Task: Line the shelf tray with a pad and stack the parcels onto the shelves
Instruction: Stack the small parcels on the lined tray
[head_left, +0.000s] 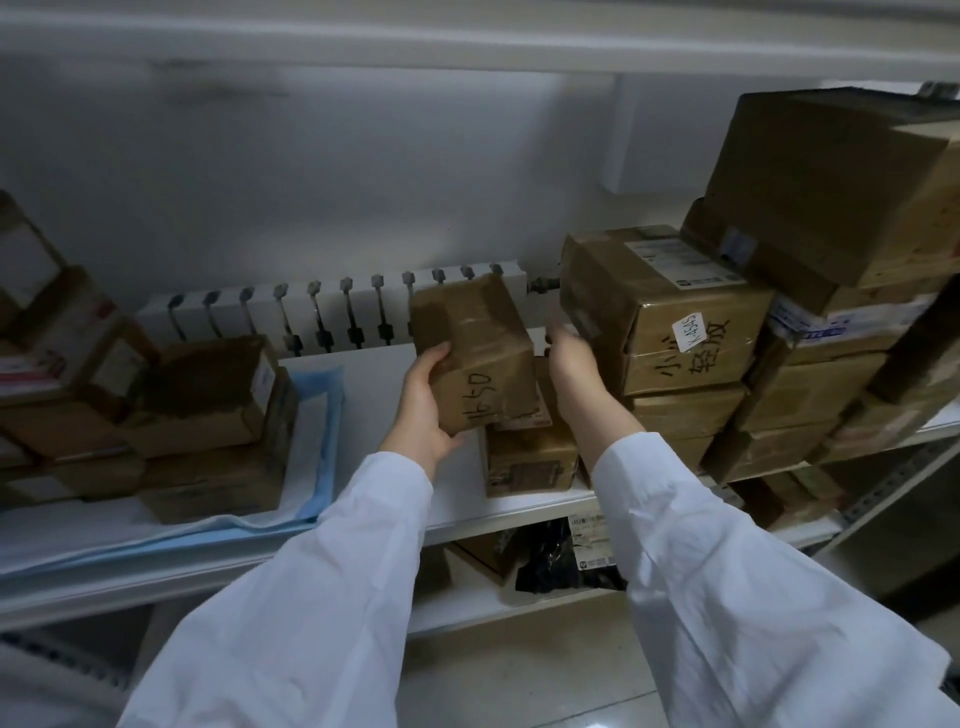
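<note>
I am holding a small brown parcel (475, 353), taped all over and marked "1650" in black pen, tilted above the bare middle of the shelf (457, 499). It is sitting over a smaller carton (530, 457) that is resting near the shelf's front edge. A blue pad (322, 415) is lying flat on the shelf's left part, reaching its front edge, and it is carrying a stack of two brown boxes (208, 426). Toward the shelf's right end, taped cartons are standing piled several high; the nearest one (670, 312) is bearing a white sticker and handwritten characters.
</note>
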